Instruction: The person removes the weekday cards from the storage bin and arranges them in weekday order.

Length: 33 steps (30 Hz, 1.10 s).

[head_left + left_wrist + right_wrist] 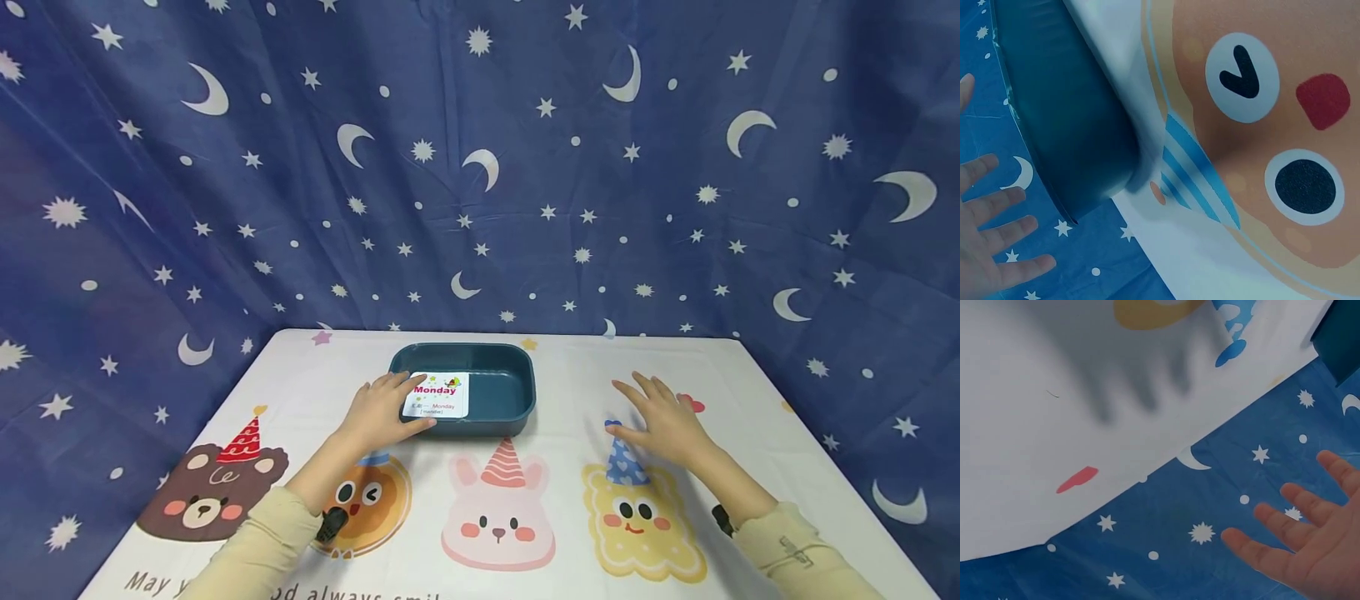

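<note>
A dark teal rectangular box (501, 427) with rounded corners stands near the middle of the table. In its left part is a white card (437, 408) printed "Monday". My left hand (381, 412) is over the box's left end, fingers spread, overlapping the card's edge in the head view. The left wrist view shows those fingers (1010, 240) apart from the box's side (1072, 112), with nothing held. Away to the right, my right hand (663, 423) hovers above the table with fingers spread and holds nothing. In the right wrist view its fingers (1285, 528) are also spread.
The white tablecloth (585, 375) carries printed cartoon figures, among them a bear (217, 492) and a pink rabbit (498, 517). A blue curtain (480, 100) with moons and stars hangs behind the table and at its sides.
</note>
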Available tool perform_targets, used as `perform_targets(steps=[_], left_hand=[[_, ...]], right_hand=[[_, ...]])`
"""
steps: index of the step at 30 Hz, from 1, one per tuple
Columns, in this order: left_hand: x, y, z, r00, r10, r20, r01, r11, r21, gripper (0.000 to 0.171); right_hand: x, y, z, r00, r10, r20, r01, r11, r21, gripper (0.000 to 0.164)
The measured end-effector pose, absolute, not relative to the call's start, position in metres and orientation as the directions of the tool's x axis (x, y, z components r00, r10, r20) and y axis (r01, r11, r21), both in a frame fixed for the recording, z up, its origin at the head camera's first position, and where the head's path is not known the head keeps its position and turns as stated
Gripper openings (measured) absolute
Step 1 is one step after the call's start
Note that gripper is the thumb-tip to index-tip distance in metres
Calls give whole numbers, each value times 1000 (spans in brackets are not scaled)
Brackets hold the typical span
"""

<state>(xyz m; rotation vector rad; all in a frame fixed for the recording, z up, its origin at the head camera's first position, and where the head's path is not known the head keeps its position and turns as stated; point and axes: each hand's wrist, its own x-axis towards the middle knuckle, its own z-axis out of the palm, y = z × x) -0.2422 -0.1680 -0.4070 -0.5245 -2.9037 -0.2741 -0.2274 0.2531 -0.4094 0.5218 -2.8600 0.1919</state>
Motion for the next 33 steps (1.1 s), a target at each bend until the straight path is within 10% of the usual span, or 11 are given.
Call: perform_targets(steps=[33], left_hand=[[-235,-167,-422,-921,155,358,308,851,425,39]], right_hand=[[-243,228,-409,-927,-294,234,-364,854,-371,30]])
